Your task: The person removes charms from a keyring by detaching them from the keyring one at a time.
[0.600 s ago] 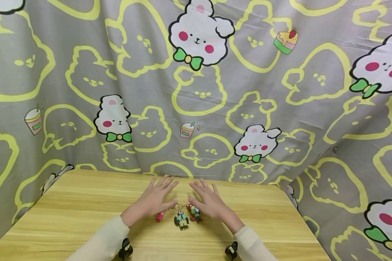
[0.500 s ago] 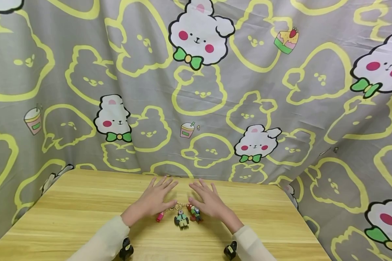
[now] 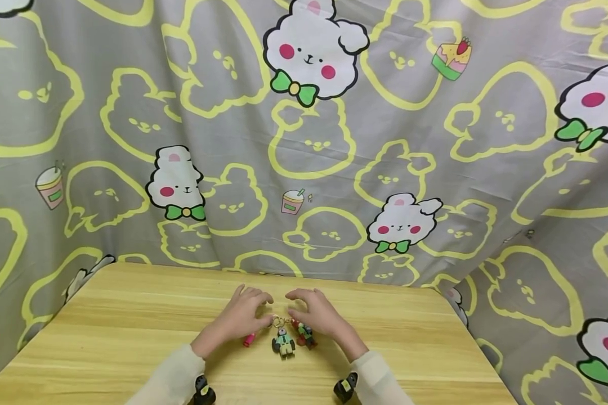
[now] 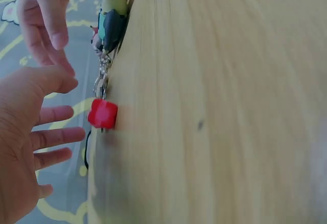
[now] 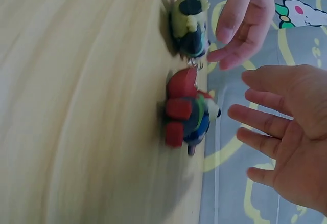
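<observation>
A keychain lies on the table, with a gold ring [image 3: 278, 322] and a figure [image 3: 284, 343] in a teal top and tan trousers. To its right is a red figure in green and blue [image 5: 188, 114]. At its left end sits a pink-red charm [image 4: 103, 114], partly behind my left hand in the head view. My left hand [image 3: 240, 315] hovers beside the charm and ring, fingers spread and slightly bent, holding nothing. Opposite it, my right hand [image 3: 321, 318] hovers by the red figure, fingers loosely bent; nothing is gripped. The fingertips of the two hands stay apart.
The wooden table [image 3: 132, 315] stands against a grey curtain [image 3: 324, 180] printed with white rabbits and yellow outlines, which also hangs along both sides. Black devices [image 3: 202, 390] are worn under both wrists, below beige sleeves [image 3: 169, 374].
Both hands have drawn back slightly toward me, and their fingers have gone from straight and spread to more bent. The head view has shifted a little. The keychain lies about where it was.
</observation>
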A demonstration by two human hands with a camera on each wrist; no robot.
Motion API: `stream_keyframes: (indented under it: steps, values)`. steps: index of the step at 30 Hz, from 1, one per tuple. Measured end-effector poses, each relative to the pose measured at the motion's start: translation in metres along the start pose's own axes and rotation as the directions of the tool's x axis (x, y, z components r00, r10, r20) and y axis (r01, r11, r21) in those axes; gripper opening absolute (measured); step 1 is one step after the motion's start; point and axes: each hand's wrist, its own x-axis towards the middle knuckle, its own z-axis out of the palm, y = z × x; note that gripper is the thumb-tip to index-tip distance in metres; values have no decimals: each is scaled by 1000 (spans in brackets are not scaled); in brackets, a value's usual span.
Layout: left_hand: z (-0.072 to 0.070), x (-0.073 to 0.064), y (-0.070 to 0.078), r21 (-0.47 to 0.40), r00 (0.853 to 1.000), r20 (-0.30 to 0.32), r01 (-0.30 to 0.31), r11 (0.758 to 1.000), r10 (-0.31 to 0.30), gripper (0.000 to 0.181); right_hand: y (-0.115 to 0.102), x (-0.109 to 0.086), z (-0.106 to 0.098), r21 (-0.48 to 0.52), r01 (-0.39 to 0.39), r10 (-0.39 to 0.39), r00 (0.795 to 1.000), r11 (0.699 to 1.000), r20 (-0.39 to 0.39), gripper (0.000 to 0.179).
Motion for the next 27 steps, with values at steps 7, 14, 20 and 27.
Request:
stream_keyframes:
  steps: [7,14,20,27]
  values:
    - [4,5,2,-117,1000,-1,30,993,-31,16,-6,10,2,74,-40,34,997,996,69,33]
    - [9,9,-1,-174,996,27,87,981,-83,11,-6,15,11,92,-79,69,992,993,110,26]
    - [13,8,-5,-200,994,30,105,974,-101,8,-5,14,17,151,-107,86,986,983,142,24]
    - [15,9,-5,-148,997,0,78,986,-79,7,-6,16,17,130,-127,110,985,983,130,18]
